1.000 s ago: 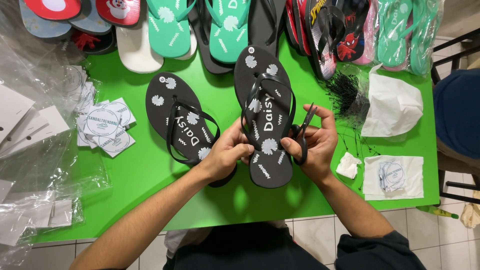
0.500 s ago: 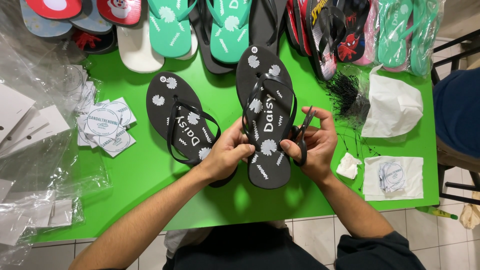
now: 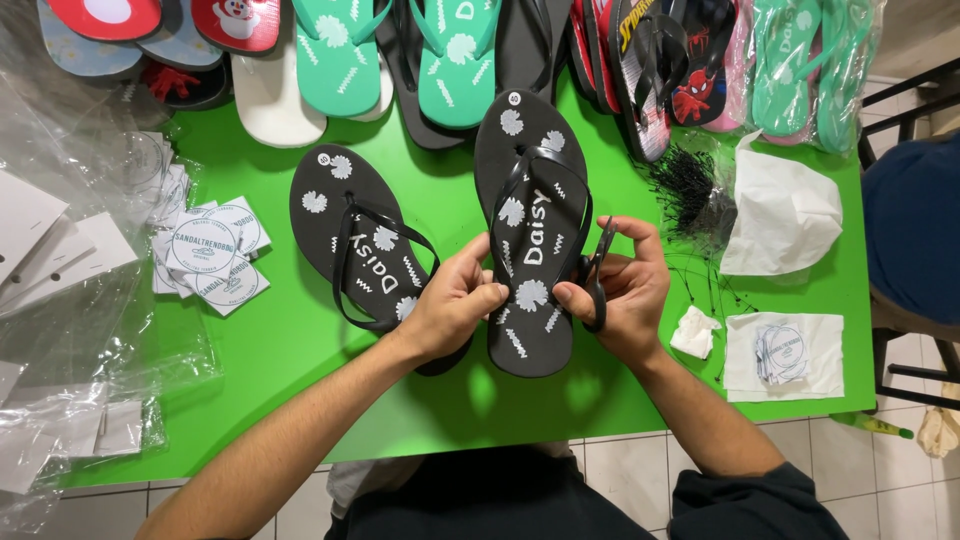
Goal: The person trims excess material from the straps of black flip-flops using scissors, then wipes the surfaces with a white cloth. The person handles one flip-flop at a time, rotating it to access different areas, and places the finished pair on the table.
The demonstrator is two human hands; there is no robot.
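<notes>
Over the near edge of the green worktop (image 3: 300, 400), both hands grip one black flip-flop (image 3: 528, 230) with white flower prints. It lies lengthwise, toe end pointing away from the person, heel end toward them. The left hand (image 3: 452, 305) pinches its left edge near the heel, thumb on top of the sole. The right hand (image 3: 620, 290) closes on the right edge, where the black strap meets the sole; its fingers also hold a small dark tool (image 3: 598, 275), and what kind of tool it is cannot be told.

Just to the left lies the matching flip-flop (image 3: 355, 240), flat on the worktop, its heel partly hidden under the left hand. Further left sits a pile of round white tags (image 3: 205, 250), and beyond them clear plastic bags (image 3: 80, 330) spread over the worktop's left end.

To the right of the hands lie a crumpled white scrap (image 3: 693, 332) and a flat white packet (image 3: 785, 355) with tags in it. Behind those are a bunch of thin black ties (image 3: 685, 190) and a white bag (image 3: 785, 210).

Along the far edge runs a row of other flip-flops (image 3: 400, 55): red, white, teal, black and pink, some wrapped in clear plastic. A dark chair (image 3: 915, 220) stands past the right end.
</notes>
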